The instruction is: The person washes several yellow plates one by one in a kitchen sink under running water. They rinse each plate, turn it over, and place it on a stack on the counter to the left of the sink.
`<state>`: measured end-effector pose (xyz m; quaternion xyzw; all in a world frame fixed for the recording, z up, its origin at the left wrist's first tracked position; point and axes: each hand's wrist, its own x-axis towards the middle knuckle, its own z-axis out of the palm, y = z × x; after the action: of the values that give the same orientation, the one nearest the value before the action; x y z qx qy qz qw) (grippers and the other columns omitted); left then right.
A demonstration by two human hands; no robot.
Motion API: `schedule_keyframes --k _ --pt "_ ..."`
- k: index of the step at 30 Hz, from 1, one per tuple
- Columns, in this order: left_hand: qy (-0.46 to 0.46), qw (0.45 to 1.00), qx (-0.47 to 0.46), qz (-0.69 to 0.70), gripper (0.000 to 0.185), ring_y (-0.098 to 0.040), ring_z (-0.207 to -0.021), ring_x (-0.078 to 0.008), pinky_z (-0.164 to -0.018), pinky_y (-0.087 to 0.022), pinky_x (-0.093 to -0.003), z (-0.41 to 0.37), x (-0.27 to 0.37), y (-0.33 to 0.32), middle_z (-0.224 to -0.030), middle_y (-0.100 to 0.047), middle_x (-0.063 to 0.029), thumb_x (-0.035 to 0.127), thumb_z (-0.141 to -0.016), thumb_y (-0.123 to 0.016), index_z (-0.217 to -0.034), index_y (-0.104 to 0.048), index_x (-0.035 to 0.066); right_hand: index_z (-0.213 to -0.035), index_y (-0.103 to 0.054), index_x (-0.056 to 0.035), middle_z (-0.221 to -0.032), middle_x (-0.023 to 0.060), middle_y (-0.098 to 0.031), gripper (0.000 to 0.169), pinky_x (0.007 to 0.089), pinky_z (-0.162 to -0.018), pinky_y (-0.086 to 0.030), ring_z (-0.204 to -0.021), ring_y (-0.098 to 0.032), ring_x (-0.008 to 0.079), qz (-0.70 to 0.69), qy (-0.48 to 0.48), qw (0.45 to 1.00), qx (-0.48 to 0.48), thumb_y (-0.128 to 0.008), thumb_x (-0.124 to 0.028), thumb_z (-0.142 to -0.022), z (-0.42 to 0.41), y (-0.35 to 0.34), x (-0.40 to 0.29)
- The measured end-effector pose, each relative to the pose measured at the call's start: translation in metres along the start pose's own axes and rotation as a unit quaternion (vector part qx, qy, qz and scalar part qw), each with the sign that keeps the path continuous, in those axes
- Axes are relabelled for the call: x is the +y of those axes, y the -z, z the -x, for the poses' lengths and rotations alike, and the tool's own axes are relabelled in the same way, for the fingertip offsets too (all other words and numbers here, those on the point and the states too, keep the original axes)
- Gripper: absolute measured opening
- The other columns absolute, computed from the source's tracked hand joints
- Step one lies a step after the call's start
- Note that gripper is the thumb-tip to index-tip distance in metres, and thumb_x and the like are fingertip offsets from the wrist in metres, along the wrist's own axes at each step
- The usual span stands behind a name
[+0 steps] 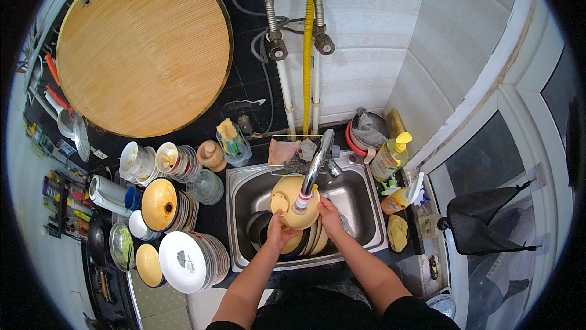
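My left hand [280, 234] and my right hand [331, 216] hold a yellow bowl [293, 188] between them, its footed underside facing up. The bowl is under the chrome faucet [319, 156], whose pinkish nozzle hangs over it. Whether water runs cannot be told. Below, in the stainless steel sink [376, 220], several yellow dishes [316, 240] lean on edge, with a dark pan or bowl [257, 229] at their left. My arms and the held bowl hide part of the sink's contents.
At the left stand a stack of white plates [183, 261], stacked yellow bowls [159, 204], small bowls [167, 157] and a glass jar [206, 187]. At the right are a pump bottle [389, 158], a spray bottle [396, 200] and a yellow cloth or sponge [397, 233]. A wire rack [293, 153] sits behind the sink.
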<state>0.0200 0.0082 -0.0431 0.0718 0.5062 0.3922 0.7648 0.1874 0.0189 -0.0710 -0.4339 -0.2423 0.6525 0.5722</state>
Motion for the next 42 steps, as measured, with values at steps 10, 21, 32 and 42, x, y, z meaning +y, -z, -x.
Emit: schedule_keyframes --k 10,21,32,42 --pt "-0.009 0.995 -0.060 0.080 0.053 -0.039 -0.112 -0.0441 -0.086 -0.037 -0.0567 0.008 -0.006 0.036 -0.126 -0.032 -0.0189 0.042 -0.087 -0.027 -0.128 -0.024 0.008 -0.114 -0.049 -0.0015 -0.099 0.0072 -0.057 0.028 0.0255 -0.077 -0.041 -0.087 -0.053 0.0148 0.270 0.123 0.952 -0.076 -0.043 -0.013 -0.089 0.031 -0.038 0.000" --pt "0.008 0.995 0.065 -0.071 0.081 -0.056 -0.090 -0.0376 -0.067 -0.049 -0.0436 0.074 0.035 0.033 -0.118 -0.046 -0.0176 0.071 -0.075 -0.027 -0.124 -0.037 0.008 -0.108 -0.054 -0.0072 -0.095 0.0126 -0.060 0.043 0.0361 -0.076 -0.045 -0.087 -0.057 0.0285 0.558 0.346 0.716 -0.239 -0.051 0.003 -0.066 0.074 -0.062 -0.036" --pt "-0.074 0.994 0.060 -0.049 0.043 -0.055 -0.091 -0.0345 -0.058 -0.054 -0.0443 0.058 0.019 0.017 -0.109 -0.047 -0.0147 0.012 -0.080 -0.051 -0.118 -0.032 0.006 -0.116 -0.050 -0.0133 -0.102 0.0107 -0.059 0.038 0.0351 -0.078 -0.045 -0.092 -0.056 0.0276 0.635 0.275 0.629 -0.355 -0.049 -0.013 -0.077 0.068 -0.032 -0.044" --pt "-0.121 0.980 0.047 -0.151 0.050 -0.058 -0.087 -0.0264 -0.057 -0.053 -0.0358 0.064 -0.002 -0.014 -0.103 -0.054 -0.0113 -0.008 -0.069 -0.043 -0.117 -0.040 0.005 -0.130 -0.030 -0.0086 -0.136 0.0164 -0.025 0.055 0.0475 -0.100 -0.019 -0.125 -0.024 0.0343 0.729 0.194 0.578 -0.312 -0.039 -0.039 -0.085 0.015 -0.026 0.001"
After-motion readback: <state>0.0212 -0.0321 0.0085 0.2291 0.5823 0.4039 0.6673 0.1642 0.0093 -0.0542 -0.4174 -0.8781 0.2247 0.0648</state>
